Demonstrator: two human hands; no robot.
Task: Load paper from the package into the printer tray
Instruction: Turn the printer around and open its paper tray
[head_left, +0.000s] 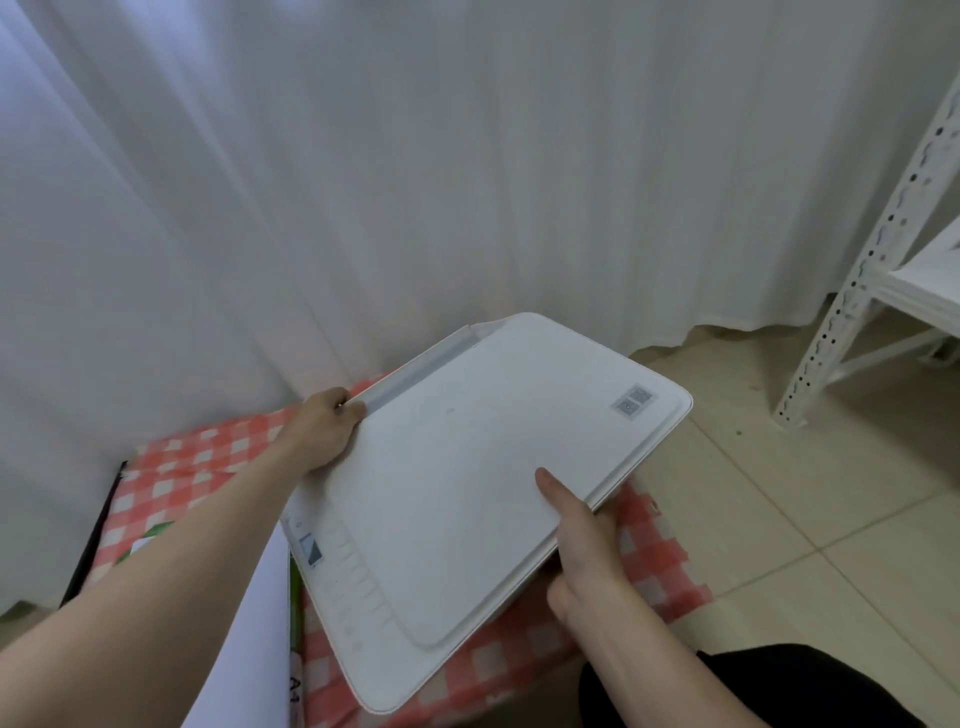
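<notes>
A flat white printer (467, 478) sits on a red-and-white checked cloth (182, 467), its lid closed and its control buttons along the near left side. My left hand (324, 431) grips the printer's far left corner, at the end of a grey strip (415, 374) along the back edge. My right hand (582, 540) holds the right front edge, thumb on top and fingers underneath. The paper package (291, 597), green-edged with white sheets showing, lies to the printer's left, mostly hidden behind my left forearm.
A white curtain (415, 182) hangs right behind the table. A white perforated metal shelf rack (857, 270) stands at the right on a pale tiled floor (805, 493). A dark edge (96, 535) borders the cloth at the left.
</notes>
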